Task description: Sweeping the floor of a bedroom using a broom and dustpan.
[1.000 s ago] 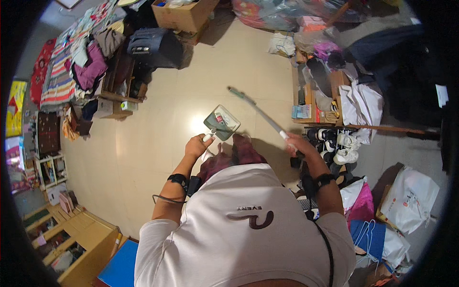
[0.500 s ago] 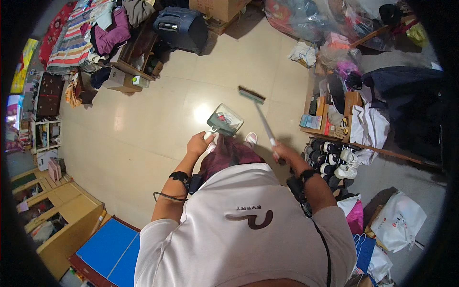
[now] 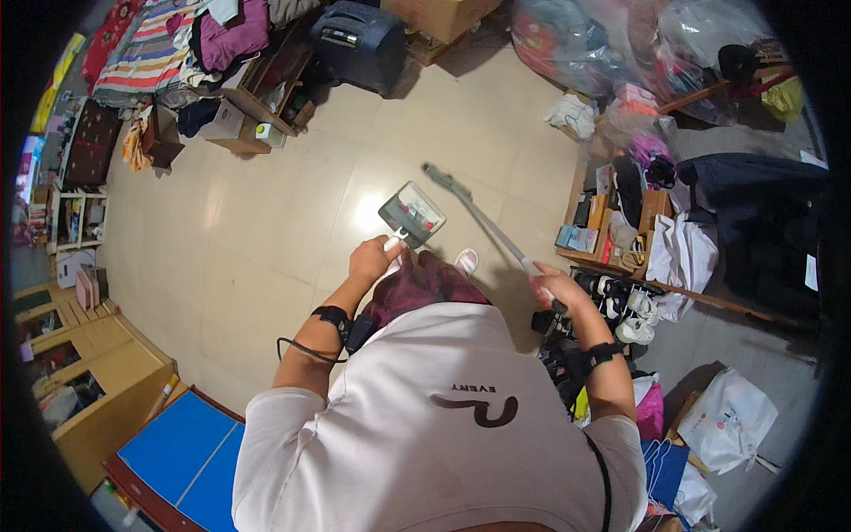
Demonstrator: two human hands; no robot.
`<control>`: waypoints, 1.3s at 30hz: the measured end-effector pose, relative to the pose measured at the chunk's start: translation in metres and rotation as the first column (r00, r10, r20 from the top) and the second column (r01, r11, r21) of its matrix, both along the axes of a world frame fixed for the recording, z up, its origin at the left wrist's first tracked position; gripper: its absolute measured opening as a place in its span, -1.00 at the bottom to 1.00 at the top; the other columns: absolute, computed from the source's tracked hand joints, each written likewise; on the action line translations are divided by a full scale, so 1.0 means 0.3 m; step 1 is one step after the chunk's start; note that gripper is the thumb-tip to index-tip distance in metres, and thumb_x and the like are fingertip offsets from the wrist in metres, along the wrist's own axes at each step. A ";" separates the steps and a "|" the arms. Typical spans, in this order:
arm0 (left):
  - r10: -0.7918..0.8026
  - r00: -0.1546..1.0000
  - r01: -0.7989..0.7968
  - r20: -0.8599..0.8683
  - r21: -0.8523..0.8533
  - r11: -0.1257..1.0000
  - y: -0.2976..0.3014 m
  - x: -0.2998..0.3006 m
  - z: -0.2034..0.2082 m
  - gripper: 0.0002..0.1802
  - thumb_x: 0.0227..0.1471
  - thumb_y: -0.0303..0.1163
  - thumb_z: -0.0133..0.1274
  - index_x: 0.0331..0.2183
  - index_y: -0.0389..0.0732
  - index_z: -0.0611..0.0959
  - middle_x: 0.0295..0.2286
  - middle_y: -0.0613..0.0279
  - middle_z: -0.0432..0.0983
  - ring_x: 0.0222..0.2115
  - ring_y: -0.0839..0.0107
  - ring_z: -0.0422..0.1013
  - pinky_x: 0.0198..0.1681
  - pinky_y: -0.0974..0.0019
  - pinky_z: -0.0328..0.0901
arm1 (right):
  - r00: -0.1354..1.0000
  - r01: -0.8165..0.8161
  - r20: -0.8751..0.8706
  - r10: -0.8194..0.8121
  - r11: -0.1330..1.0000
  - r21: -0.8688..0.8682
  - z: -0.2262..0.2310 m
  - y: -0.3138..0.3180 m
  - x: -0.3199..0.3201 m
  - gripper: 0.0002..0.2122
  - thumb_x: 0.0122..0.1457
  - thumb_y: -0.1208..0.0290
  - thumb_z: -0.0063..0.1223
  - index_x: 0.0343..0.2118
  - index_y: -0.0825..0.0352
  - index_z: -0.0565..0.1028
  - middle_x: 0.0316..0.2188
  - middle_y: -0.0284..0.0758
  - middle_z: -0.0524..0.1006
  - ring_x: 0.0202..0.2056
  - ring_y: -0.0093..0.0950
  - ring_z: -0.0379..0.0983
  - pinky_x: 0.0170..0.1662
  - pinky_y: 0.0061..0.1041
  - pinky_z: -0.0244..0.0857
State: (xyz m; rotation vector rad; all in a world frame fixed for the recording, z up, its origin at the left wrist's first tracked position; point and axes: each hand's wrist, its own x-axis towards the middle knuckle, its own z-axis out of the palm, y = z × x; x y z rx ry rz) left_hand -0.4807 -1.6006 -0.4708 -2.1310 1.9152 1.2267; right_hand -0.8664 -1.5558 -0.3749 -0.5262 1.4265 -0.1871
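Observation:
My left hand [image 3: 370, 260] is closed around the white handle of a dustpan [image 3: 409, 200], held low in front of my legs. Inside the pan lie some small bits of rubbish, red and whitish, too small to name. A broom [image 3: 489, 225] with a long pale handle slants across to the right, and my right hand [image 3: 556, 285] grips it near its upper end. The broom's narrow greenish head [image 3: 450, 183] is a little beyond the dustpan, apart from it, and slightly blurred. One pale shoe [image 3: 466, 261] shows beside the pan.
Pale floor tiles [image 3: 266, 213] spread ahead and left. A dark suitcase [image 3: 359, 49] and a cardboard box [image 3: 441, 16] stand at the far side. To the right are a shoe rack [image 3: 634, 310] and a shelf of boxes [image 3: 596, 232]. A blue-topped table [image 3: 182, 461] is near left.
The broom head has swung left and turned, now almost in line with its handle. My right hand has moved slightly right. The dustpan stays nearly in place while the view has shifted a little.

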 end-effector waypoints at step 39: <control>0.094 0.995 -0.093 -0.009 0.082 0.992 -0.065 0.186 0.002 -0.37 -0.08 0.23 -0.08 -0.28 -0.16 0.60 -0.40 -0.03 0.54 -0.32 0.06 0.46 -0.26 0.10 0.33 | 0.995 0.074 -0.056 -0.077 0.996 -0.054 -0.402 -0.276 0.255 -0.69 0.13 0.51 -0.19 -0.04 0.21 0.19 -0.70 -0.45 0.23 -0.76 -0.63 0.14 -0.76 -0.63 0.08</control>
